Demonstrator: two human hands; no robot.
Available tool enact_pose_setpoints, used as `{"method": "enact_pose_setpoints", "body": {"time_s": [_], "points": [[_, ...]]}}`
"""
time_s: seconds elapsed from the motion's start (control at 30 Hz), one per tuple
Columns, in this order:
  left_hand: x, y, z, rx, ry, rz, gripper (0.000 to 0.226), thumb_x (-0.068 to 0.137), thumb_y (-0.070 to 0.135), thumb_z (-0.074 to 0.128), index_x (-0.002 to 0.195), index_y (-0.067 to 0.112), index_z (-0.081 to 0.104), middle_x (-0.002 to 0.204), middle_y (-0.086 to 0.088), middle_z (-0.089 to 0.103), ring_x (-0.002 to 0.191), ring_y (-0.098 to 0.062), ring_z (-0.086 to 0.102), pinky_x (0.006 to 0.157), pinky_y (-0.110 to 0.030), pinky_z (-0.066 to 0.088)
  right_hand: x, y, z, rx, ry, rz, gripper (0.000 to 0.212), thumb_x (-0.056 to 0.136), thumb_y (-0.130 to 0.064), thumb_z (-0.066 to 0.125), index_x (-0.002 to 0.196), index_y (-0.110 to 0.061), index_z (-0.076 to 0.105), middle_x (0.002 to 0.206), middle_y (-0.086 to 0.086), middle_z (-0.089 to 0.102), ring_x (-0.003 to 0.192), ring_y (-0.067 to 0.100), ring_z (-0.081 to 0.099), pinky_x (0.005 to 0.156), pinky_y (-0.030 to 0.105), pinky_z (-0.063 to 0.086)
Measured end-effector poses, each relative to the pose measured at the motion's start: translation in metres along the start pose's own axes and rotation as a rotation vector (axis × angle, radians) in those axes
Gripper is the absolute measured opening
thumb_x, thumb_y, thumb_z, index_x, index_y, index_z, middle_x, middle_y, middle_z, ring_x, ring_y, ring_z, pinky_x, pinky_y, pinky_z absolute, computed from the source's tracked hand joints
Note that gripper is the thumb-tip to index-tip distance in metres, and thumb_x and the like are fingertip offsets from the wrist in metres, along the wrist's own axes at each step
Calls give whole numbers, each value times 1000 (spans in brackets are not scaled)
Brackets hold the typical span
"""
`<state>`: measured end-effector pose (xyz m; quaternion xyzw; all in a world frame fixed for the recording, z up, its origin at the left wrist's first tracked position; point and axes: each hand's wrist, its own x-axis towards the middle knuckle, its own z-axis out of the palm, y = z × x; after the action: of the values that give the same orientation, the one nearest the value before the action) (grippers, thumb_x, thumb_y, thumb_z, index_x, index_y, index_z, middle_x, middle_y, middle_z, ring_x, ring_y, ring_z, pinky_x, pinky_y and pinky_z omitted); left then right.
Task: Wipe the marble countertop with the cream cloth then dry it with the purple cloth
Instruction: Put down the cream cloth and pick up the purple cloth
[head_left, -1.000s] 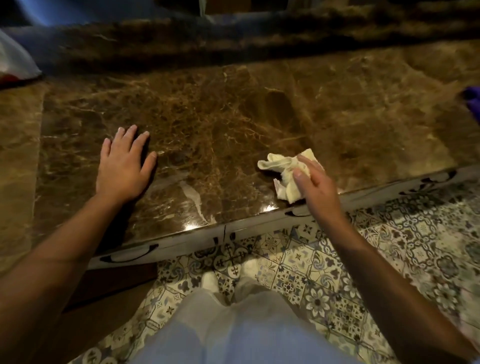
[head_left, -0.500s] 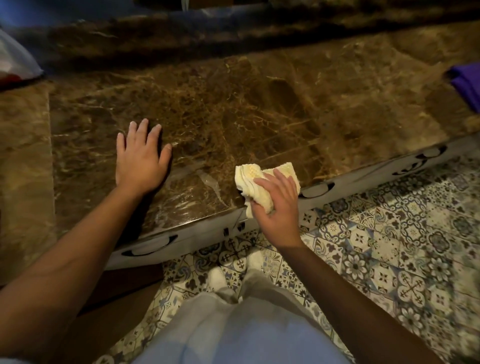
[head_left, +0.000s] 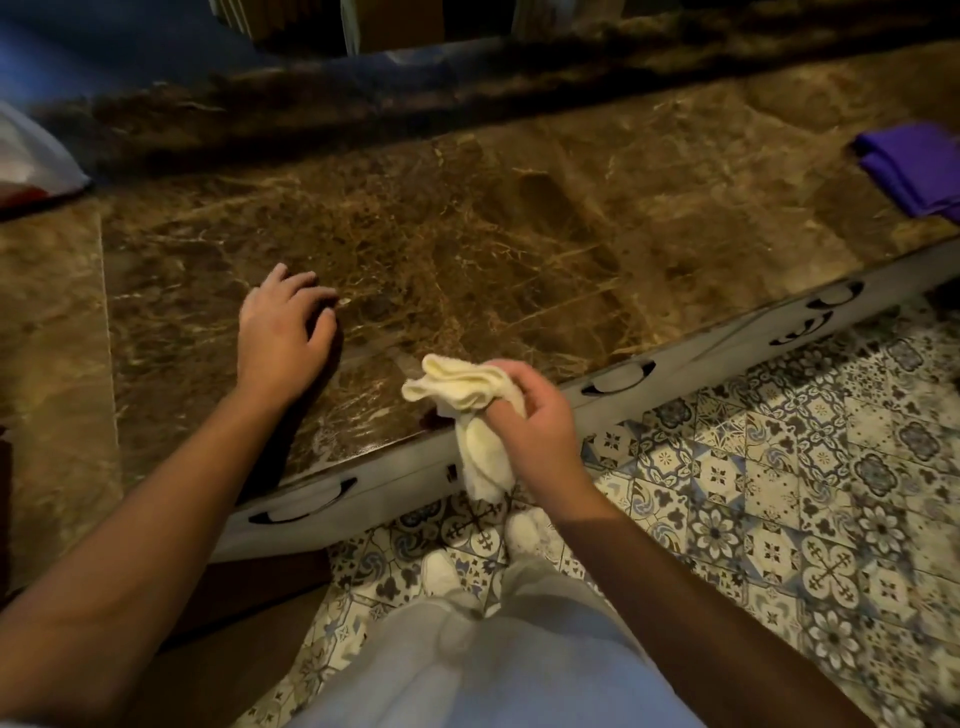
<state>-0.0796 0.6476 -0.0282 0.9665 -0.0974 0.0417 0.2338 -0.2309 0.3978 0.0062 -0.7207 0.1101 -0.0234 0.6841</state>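
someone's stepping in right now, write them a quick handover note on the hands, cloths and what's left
Left hand: empty, resting on the marble countertop.
Right hand: gripping the bunched cream cloth at the counter's front edge, one end hanging past the edge.
Purple cloth: folded, untouched, far right on the counter.
Done: cannot tell how much has been wiped; wet-looking sheen near the front edge.
Left: finish wiping, then dry with the purple cloth.

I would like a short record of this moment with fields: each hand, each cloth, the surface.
left hand: rests on the marble countertop, holding nothing
right hand: at the front edge, gripping the cream cloth
cream cloth: bunched, one end hanging past the edge
purple cloth: folded, on the counter at far right, untouched
surface: brown veined marble, glossy near the front edge
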Motion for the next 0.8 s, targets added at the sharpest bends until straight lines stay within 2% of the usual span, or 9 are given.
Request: {"method": "enact_pose_setpoints", "body": {"time_s": [0.1, 0.23, 0.33, 0.4, 0.47, 0.53, 0.6, 0.67, 0.8], "points": [[-16, 30, -5, -166, -13, 135, 26, 101, 20, 61, 123, 15, 73, 141, -7, 66, 149, -27, 42, 123, -51, 30, 16, -25, -25, 173, 19, 18, 30, 85, -12, 65, 99, -35, 78, 92, -9, 78, 84, 9, 71, 70, 26, 56], [-42, 109, -21, -652, -330, 77, 35, 102, 48, 41, 116, 44, 74, 123, 33, 70, 130, 12, 55, 107, -10, 37, 33, -54, -50, 551, -8, 66, 29, 80, -10, 56, 90, -25, 78, 84, -2, 75, 77, 14, 71, 68, 29, 58], [-58, 156, -24, -926, -508, -58, 39, 98, 60, 41, 105, 52, 78, 113, 24, 78, 109, 3, 71, 95, -21, 52, 36, -69, -60, 749, -5, 121, 19, 79, -16, 57, 92, -16, 71, 84, 6, 71, 80, 21, 69, 75, 36, 55], [-65, 181, -24, -991, -489, 1, 38, 96, 67, 47, 110, 49, 77, 115, 29, 76, 110, 4, 70, 89, -14, 53, 34, -72, -67, 826, -23, 153, 22, 79, -19, 57, 96, -12, 69, 85, 9, 70, 82, 24, 69, 80, 38, 55], [-69, 199, -17, -997, -451, 91, 55, 85, 78, 56, 124, 41, 67, 123, 31, 72, 117, 4, 67, 90, -11, 50, 31, -70, -80, 892, -40, 168, 23, 80, -20, 57, 92, -12, 75, 84, 10, 72, 83, 25, 71, 81, 39, 56], [-70, 217, -6, -968, -383, 141, 60, 78, 74, 68, 126, 38, 62, 123, 30, 72, 115, 3, 68, 89, -11, 51, 28, -69, -97, 932, -32, 161, 24, 80, -21, 57, 85, -14, 80, 84, 10, 74, 84, 26, 72, 80, 38, 58], [-69, 237, 5, -933, -287, 123, 37, 86, 54, 75, 116, 34, 67, 110, 31, 76, 103, 6, 72, 81, -10, 53, 27, -66, -117, 913, 4, 158, 22, 79, -20, 57, 84, -12, 78, 89, 16, 70, 90, 32, 69, 86, 42, 55], [-65, 257, 13, -938, -172, 68, 15, 92, 39, 68, 105, 32, 72, 97, 28, 79, 91, 5, 74, 76, -12, 55, 27, -63, -140, 869, 28, 169, 17, 77, -18, 59, 88, -9, 68, 100, 21, 59, 100, 36, 58, 93, 49, 44], [-56, 300, 18, -1006, -94, 73, 10, 99, 31, 65, 102, 34, 75, 98, 20, 80, 92, -2, 76, 75, -17, 58, 25, -52, -191, 810, -63, 122, 30, 91, -28, 55, 103, -15, 80, 105, 12, 78, 101, 26, 74, 86, 38, 60]]}}
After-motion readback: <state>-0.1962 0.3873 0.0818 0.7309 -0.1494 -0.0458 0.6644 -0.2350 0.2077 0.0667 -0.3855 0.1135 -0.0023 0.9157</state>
